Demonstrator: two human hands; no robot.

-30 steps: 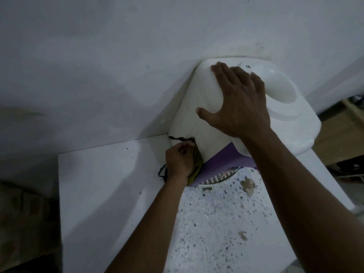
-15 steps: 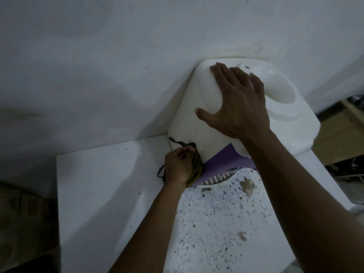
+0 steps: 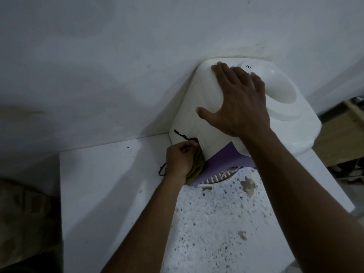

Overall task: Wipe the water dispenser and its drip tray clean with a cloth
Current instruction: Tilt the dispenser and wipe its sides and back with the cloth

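A white wall (image 3: 98, 75) backs a white, partly speckled tabletop (image 3: 98, 194). One white plastic water dispenser (image 3: 295, 125) stands at 2 o'clock against the wall. The right hand (image 3: 240, 103) lies flat on its top, fingers spread. At the dispenser's 7 o'clock, the left hand (image 3: 180, 161) clutches one olive-green cloth (image 3: 197, 168) against its side, just beside the slatted white drip tray (image 3: 218, 177).

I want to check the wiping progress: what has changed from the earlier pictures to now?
Very little. The left hand, gripping the green cloth, made only a slight rub down and back up on the lower side of the water dispenser. The right hand stayed flat on the dispenser's top; nothing was taken or let go. The drip tray is unchanged.
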